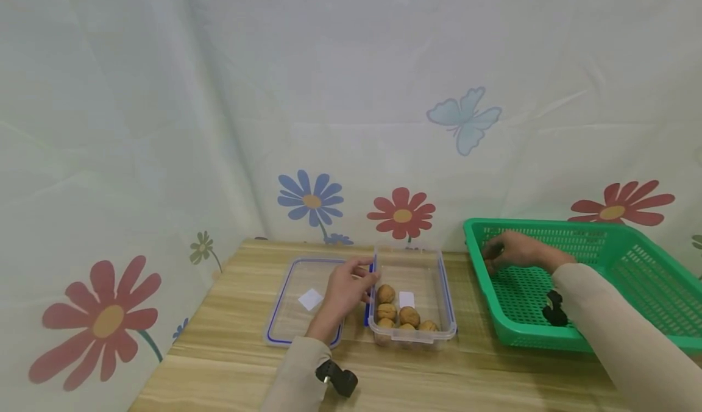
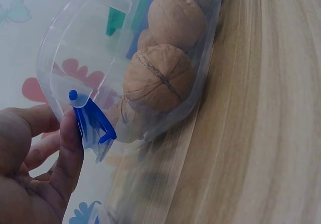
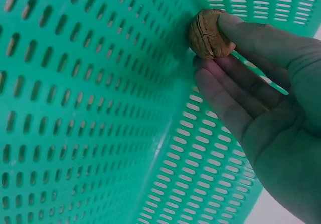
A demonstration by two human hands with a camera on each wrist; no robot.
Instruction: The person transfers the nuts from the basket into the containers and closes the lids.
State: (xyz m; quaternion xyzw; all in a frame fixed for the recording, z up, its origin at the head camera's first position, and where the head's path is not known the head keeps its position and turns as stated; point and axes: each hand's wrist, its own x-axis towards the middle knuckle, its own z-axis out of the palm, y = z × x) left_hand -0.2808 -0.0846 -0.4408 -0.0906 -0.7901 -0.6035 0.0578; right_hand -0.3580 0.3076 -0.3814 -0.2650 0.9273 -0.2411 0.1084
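Observation:
A clear plastic box (image 1: 446,296) with several walnuts (image 1: 409,316) gathered at its near end stands on the table. My left hand (image 1: 347,287) holds the box's left side at the rim, fingertips beside a blue latch (image 2: 94,126) that hangs down. Inside the green basket (image 1: 496,314), my right hand (image 1: 515,250) pinches a single walnut (image 3: 208,35) between thumb and fingers. That walnut is close to the basket's slotted wall, seen in the right wrist view; from the head it is mostly hidden by the hand.
Left of the box lies a clear lid (image 1: 293,284) with a blue seal and a white label (image 1: 311,299). Another white label (image 1: 406,300) shows at the box. The wooden table (image 1: 219,339) meets a flowered curtain (image 1: 351,125) at the back.

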